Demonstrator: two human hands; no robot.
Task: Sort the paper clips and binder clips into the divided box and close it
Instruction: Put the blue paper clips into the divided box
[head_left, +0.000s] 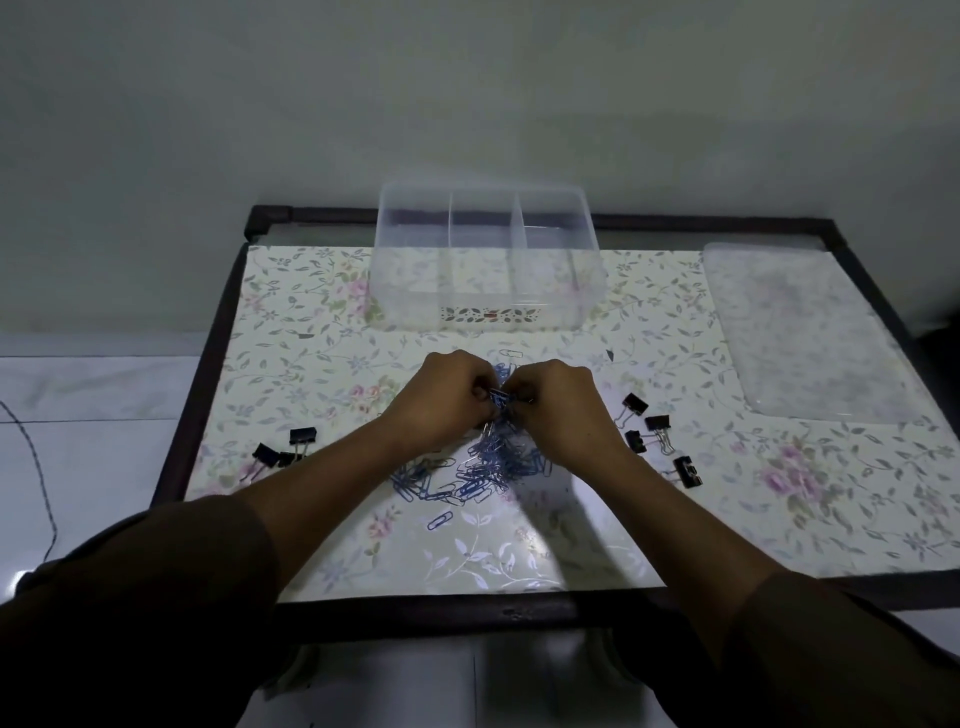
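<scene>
Paper clips (485, 467) bunch pinched btwn L hand (451, 396) & R hand (556, 405).

A dim scene: a plain, unmarked grey-white wall (467, 93) fills the whole upper half, and against it sits a low rectangular table with a dark wooden frame (179, 431), its top covered by a glossy cream sheet printed with pink flowers and grey-green leaves (311, 322). Light glares off that sheet near the front edge, while off to the left lies a pale, faintly marbled tiled floor (78, 395) with a thin dark cable (39, 467) curving across it.
</scene>
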